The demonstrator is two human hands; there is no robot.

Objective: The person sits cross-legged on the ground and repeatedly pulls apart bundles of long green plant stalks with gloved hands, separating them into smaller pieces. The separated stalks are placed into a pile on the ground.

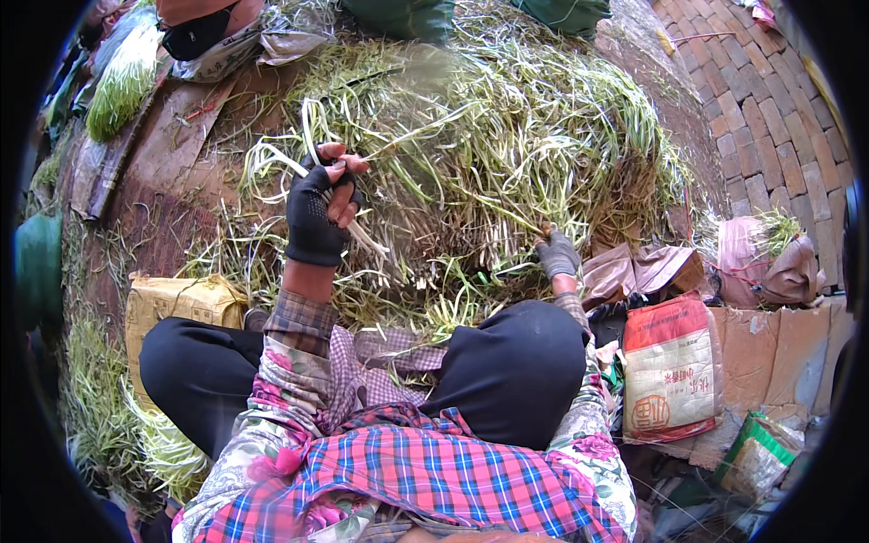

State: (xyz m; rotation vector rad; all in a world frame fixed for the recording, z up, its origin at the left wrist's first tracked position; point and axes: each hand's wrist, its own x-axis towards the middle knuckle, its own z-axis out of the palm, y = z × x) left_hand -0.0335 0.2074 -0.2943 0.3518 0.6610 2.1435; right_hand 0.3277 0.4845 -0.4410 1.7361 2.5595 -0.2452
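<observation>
My left hand (326,197), in a black fingerless glove, is closed around a few pale stalks (366,237) of a leafy vegetable, perhaps garlic chives; their white ends point down to the right. Its thumb and fingertips also pinch a thin greenish leaf that stretches up to the right. Lower right, my right hand (557,251), in a grey fingerless glove, has its fingertips together on thin yellow-green leaves at the edge of the heap. A large heap of similar stalks and leaves (502,156) lies in front of me, between and beyond both hands.
Beside my left knee stands a yellow woven sack (183,298). A red and white printed sack (672,373) lies on cardboard (767,346) at the right. A bundle of green stalks (125,81) lies upper left, near another person's black waist bag (197,34). Brick paving (767,129) runs along the upper right.
</observation>
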